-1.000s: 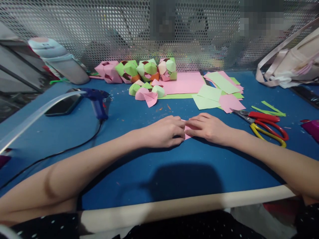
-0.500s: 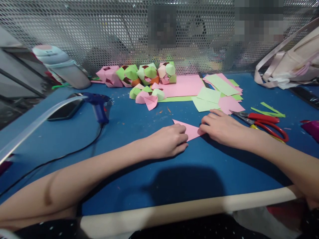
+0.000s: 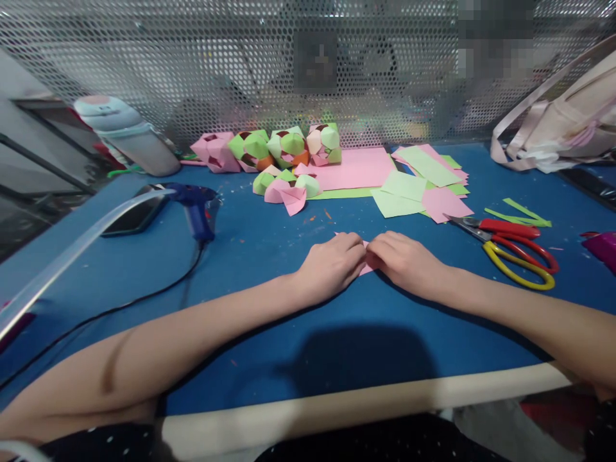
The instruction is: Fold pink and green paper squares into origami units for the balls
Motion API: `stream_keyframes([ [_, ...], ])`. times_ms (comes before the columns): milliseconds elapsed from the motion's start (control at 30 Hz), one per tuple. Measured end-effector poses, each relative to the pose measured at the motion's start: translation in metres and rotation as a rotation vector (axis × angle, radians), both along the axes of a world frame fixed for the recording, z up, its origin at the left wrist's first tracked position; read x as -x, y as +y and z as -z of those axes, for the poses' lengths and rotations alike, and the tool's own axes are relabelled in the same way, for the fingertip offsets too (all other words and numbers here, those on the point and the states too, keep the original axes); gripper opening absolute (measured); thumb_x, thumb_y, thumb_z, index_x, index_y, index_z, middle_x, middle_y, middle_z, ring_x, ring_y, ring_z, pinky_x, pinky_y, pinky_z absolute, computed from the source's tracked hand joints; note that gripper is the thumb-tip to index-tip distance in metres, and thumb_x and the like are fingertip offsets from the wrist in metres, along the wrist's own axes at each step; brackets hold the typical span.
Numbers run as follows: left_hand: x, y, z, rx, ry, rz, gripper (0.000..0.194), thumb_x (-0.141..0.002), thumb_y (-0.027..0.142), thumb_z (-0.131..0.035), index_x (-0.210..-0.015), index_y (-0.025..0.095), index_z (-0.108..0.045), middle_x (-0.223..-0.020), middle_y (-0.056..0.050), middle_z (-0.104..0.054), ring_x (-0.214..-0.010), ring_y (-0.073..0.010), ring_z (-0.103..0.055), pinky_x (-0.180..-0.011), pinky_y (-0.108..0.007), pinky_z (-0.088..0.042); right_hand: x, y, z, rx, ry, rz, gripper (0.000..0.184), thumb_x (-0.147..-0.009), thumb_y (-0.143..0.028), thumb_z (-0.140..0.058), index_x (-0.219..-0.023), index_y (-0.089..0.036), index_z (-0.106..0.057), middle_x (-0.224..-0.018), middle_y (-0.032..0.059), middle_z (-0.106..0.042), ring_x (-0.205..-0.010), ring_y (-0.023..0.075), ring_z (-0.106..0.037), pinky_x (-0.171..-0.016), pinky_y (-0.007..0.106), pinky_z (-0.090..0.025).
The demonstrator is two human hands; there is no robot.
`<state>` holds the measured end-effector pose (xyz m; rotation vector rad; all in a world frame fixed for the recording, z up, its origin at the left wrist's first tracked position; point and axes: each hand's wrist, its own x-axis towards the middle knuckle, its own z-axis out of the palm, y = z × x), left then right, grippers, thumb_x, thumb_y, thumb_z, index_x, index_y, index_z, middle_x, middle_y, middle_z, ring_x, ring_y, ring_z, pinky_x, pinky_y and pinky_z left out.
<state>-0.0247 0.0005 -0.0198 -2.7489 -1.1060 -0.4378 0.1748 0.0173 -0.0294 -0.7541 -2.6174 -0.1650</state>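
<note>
A folded piece of pink paper [image 3: 367, 264] lies on the blue table, mostly covered by my two hands. My left hand [image 3: 334, 263] is closed on its left part, fingers curled over it. From the other side my right hand [image 3: 402, 260] pinches the paper, its fingertips against those of the left. Only small strips of pink show between and above the fingers. Beyond the hands sit several folded paper shapes in pink and green, among them a pink petal-like piece [image 3: 293, 200] and a row of paper balls [image 3: 287, 146].
Loose green sheets [image 3: 397, 192] and a pink sheet [image 3: 446, 204] lie behind my right hand. Red-handled scissors [image 3: 510, 228] and a yellow-handled pair [image 3: 522, 273] rest to the right. To the left are a blue glue gun [image 3: 196, 212], its cord, a phone [image 3: 135, 215] and a bottle [image 3: 129, 135].
My right hand has moved left along the pink paper and now meets my left hand. Less of the paper shows than before.
</note>
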Motion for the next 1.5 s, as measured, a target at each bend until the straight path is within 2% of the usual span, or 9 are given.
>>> stream_keyframes([
  [200,0.0,-0.002,0.004,-0.034,0.078,0.069,0.026,-0.098,0.025,-0.035,-0.101,0.012,-0.056,-0.107,-0.012,-0.064,-0.101,-0.0201,-0.06,-0.072,-0.028,-0.056,-0.003,0.0,0.004,-0.098,-0.064,-0.043,0.024,-0.096,-0.015,-0.039,-0.084,-0.011,-0.06,-0.081,0.0095,-0.059,-0.078,0.0196,-0.046,-0.07,0.033,-0.04],
  [333,-0.001,-0.003,0.003,-0.047,0.078,0.119,0.024,-0.097,0.018,-0.035,-0.108,0.009,-0.054,-0.115,-0.014,-0.064,-0.11,-0.0212,-0.059,-0.084,-0.032,-0.055,-0.002,-0.005,0.002,-0.114,-0.134,-0.028,0.024,-0.094,-0.011,-0.039,-0.09,-0.008,-0.063,-0.087,0.0123,-0.063,-0.083,0.0213,-0.049,-0.072,0.033,-0.043],
  [667,-0.01,-0.008,-0.002,0.04,0.316,-0.067,0.024,-0.094,0.01,-0.033,-0.098,0.007,-0.056,-0.11,-0.02,-0.062,-0.102,-0.0263,-0.061,-0.078,-0.035,-0.055,0.004,-0.015,-0.019,-0.127,-0.531,0.107,0.025,-0.089,-0.003,-0.043,-0.093,-0.003,-0.068,-0.097,0.0192,-0.069,-0.077,0.0236,-0.06,-0.067,0.034,-0.043],
  [900,-0.006,-0.008,-0.007,0.02,0.363,-0.257,0.043,-0.096,0.041,-0.033,-0.101,0.006,-0.057,-0.106,-0.023,-0.06,-0.094,-0.0301,-0.061,-0.075,-0.039,-0.05,0.0,-0.029,-0.033,0.008,-0.66,0.248,0.027,-0.082,0.001,-0.046,-0.095,-0.003,-0.07,-0.093,0.0218,-0.07,-0.078,0.0262,-0.064,-0.061,0.032,-0.042],
  [1067,-0.004,-0.005,-0.009,0.021,0.386,-0.32,0.053,-0.093,0.052,-0.03,-0.097,0.007,-0.058,-0.1,-0.023,-0.061,-0.092,-0.034,-0.06,-0.073,-0.042,-0.047,0.0,-0.038,-0.042,0.107,-0.689,0.308,0.027,-0.08,-0.001,-0.047,-0.094,-0.005,-0.071,-0.098,0.0241,-0.07,-0.084,0.0297,-0.065,-0.06,0.033,-0.041],
  [1200,-0.002,-0.005,-0.011,0.028,0.379,-0.319,0.053,-0.093,0.054,-0.03,-0.096,0.009,-0.058,-0.095,-0.021,-0.061,-0.09,-0.0331,-0.06,-0.07,-0.04,-0.046,-0.008,-0.034,-0.053,0.153,-0.734,0.34,0.021,-0.079,-0.004,-0.051,-0.078,-0.009,-0.071,-0.079,0.0194,-0.072,-0.073,0.0283,-0.066,-0.061,0.036,-0.039],
  [1300,-0.001,-0.004,-0.013,0.039,0.349,-0.322,0.053,-0.092,0.056,-0.031,-0.094,0.01,-0.058,-0.092,-0.02,-0.063,-0.087,-0.0324,-0.061,-0.07,-0.041,-0.048,-0.018,-0.024,-0.058,0.129,-0.682,0.458,0.024,-0.084,-0.01,-0.049,-0.068,-0.012,-0.068,-0.065,0.0156,-0.07,-0.064,0.0283,-0.066,-0.059,0.037,-0.037],
  [1367,0.0,-0.003,-0.013,0.035,0.304,-0.315,0.052,-0.091,0.057,-0.035,-0.093,0.01,-0.057,-0.093,-0.02,-0.064,-0.09,-0.0335,-0.062,-0.073,-0.044,-0.05,-0.021,-0.016,-0.055,0.021,-0.543,0.483,0.025,-0.088,-0.015,-0.046,-0.073,-0.012,-0.066,-0.069,0.0152,-0.07,-0.068,0.0288,-0.065,-0.059,0.037,-0.037],
  [1500,-0.001,-0.003,-0.01,-0.071,0.156,-0.146,0.045,-0.09,0.049,-0.045,-0.101,0.007,-0.055,-0.13,-0.028,-0.051,-0.125,-0.0381,-0.046,-0.099,-0.05,-0.041,-0.014,-0.007,-0.029,-0.107,-0.196,0.277,0.022,-0.092,-0.019,-0.042,-0.097,-0.01,-0.062,-0.099,0.0166,-0.068,-0.092,0.028,-0.062,-0.074,0.039,-0.043],
])
